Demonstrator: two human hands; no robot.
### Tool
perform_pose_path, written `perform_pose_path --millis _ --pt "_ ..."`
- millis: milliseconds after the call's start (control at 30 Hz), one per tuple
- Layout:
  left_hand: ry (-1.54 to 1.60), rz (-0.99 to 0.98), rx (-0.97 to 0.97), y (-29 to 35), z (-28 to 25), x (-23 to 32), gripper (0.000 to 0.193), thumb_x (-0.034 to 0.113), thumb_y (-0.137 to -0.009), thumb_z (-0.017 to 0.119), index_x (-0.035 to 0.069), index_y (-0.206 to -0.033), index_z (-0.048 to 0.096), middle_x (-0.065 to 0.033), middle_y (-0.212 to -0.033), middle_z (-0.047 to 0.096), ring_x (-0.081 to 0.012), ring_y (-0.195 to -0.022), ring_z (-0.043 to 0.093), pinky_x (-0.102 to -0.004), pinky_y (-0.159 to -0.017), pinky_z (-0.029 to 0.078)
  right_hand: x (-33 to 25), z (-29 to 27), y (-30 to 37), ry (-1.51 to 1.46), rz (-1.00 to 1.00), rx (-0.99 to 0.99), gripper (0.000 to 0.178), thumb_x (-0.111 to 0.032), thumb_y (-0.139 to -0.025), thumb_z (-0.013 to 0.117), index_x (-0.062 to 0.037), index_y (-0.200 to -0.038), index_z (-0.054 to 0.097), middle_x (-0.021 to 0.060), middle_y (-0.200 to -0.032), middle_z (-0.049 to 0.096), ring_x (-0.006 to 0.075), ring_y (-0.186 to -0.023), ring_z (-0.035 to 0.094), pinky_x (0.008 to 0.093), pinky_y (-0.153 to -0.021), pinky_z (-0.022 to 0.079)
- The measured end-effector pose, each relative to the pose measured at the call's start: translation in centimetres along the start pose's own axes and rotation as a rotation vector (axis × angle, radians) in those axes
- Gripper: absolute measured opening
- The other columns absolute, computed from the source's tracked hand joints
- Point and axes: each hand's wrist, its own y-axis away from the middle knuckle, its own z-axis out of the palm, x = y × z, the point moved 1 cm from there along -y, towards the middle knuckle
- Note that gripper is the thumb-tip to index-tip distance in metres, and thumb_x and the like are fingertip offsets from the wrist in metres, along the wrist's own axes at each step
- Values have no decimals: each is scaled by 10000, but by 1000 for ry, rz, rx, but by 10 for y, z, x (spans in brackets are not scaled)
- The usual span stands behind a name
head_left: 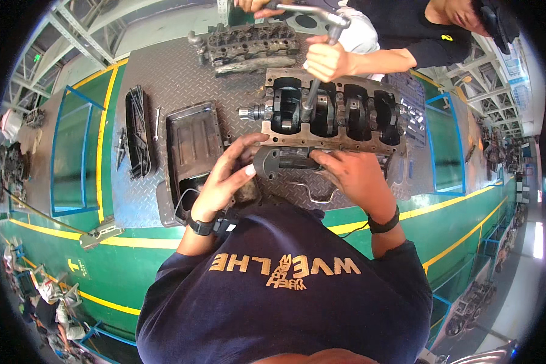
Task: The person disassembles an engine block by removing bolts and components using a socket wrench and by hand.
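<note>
An engine block (370,143) lies on its side or upside down on the workbench, its crankshaft (250,113) poking out at the left end. My left hand (225,176) holds the block's near left corner, fingers stretched along the edge and thumb by a dark curved housing (270,165). Against the near side, my right hand (359,179) grips the block with bent fingers, partly hidden under the palm. Across the block, a co-worker's hand (329,60) grasps the upright shaft of a long socket wrench (312,100), which stands in the crankcase; their other hand (253,6) is on its handle.
A cylinder head (252,45) lies at the back. An oil pan (194,139), a spanner (158,123) and a narrow tray of long parts (141,136) are on the left. Small parts and tools (411,115) sit right of the block. A bent metal handle (315,193) shows near me.
</note>
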Motion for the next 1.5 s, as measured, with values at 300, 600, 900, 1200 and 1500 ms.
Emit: perform_pose_path --millis 300,600,900,1200,1500 --pt "167 -58 32 10 -15 7 672 425 -959 596 -46 -1417 455 -178 -1336 570 -271 -1092 654 -358 -878 587 -9 27 -5 14 -43 -79 329 -267 -905 645 -228 -1231 668 60 -706 617 257 -635 658 396 -527 474" --pt "8 -337 48 13 -23 -8 506 341 -1027 589 -75 -1312 555 -165 -1070 704 -221 -905 720 -313 -736 602 -16 48 -7 6 -33 -204 347 -248 -910 640 -247 -1256 637 69 -632 634 274 -603 678 406 -503 471" --pt "-15 -296 201 7 -17 -6 456 216 -955 613 -99 -1275 535 -245 -1003 709 -289 -835 744 -372 -756 630 -17 41 -19 69 29 -184 363 -257 -873 690 -232 -1234 664 69 -712 602 290 -639 656 427 -539 474" --pt "44 -131 419 9 -57 -3 495 358 -952 643 -41 -1217 519 -245 -918 655 -269 -736 659 -336 -629 572 -8 -25 7 -355 262 711 225 -152 -875 748 -78 -1076 683 124 -1010 716 283 -874 704 367 -817 560" --pt "55 -186 452 14 -89 19 590 433 -964 619 -57 -1277 517 -299 -993 708 -328 -837 752 -388 -720 652 81 61 69 -1535 890 766 667 -499 -984 582 -93 -1495 447 168 -1443 537 320 -1261 587 499 -975 539"
